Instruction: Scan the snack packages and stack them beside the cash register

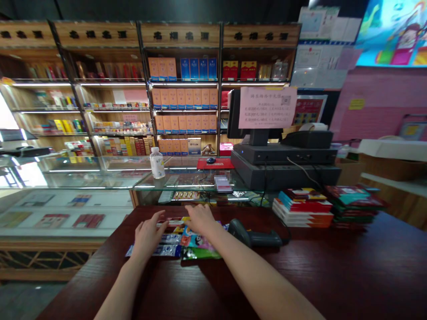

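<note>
My left hand (149, 234) rests at the left side of a group of flat snack packets, fingers apart and curved over them. Under and beside it lie silver-and-blue packets (171, 250). My right hand (202, 220) reaches over the colourful packets, its fingers loosely bent at their far edge and partly hidden. A blue-and-pink packet with cartoon animals (195, 240) shows below that hand, above a green packet (200, 253). Red and yellow wrappers (175, 224) show between the hands. Right of the packets, a black handheld barcode scanner (255, 236) lies close to my right forearm.
The dark wooden counter (320, 275) carries stacked boxes (302, 211) and a pile of packets (353, 206) at the right. Behind are a glass display case (187, 182), a plastic bottle (157, 163), a mouse (211, 160) and a cash register (283, 153). Shelves line the wall.
</note>
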Demonstrator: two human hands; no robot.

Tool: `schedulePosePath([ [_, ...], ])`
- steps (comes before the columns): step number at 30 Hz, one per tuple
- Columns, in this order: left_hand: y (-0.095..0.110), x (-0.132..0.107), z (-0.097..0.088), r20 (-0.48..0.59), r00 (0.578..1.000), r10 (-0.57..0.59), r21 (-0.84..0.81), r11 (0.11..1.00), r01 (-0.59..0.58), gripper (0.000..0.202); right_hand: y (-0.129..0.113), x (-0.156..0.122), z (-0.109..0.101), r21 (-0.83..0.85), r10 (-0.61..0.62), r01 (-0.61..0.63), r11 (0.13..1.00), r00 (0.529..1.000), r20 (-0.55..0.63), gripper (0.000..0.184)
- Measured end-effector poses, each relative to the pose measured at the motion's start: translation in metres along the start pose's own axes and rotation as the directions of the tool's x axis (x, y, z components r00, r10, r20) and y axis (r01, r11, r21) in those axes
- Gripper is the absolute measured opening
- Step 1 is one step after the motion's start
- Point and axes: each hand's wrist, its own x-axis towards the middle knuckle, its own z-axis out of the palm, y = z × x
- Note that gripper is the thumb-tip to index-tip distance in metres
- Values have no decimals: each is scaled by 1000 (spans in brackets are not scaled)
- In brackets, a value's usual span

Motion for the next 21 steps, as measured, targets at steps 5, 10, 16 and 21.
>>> schedulePosePath([
  [5, 0, -5, 0, 40, 999, -29, 75, 997, 26, 41, 0, 6, 8, 51, -7, -2, 999, 986, 165, 80],
  [10, 2, -9, -1, 46, 998, -35, 74, 997, 32, 40, -6, 8, 15, 49, 23, -30, 998, 989, 147, 75],
  [16, 3, -4, -6, 23, 998, -60, -30, 998, 61, 38, -9, 2, 9, 36, -20, 20, 999, 1000, 12, 75],
  [21, 2, 2, -9, -80, 996, 43, -217, 974, -59, 42, 0, -8, -6, 38, -37, 45, 998, 981, -189, 77],
])
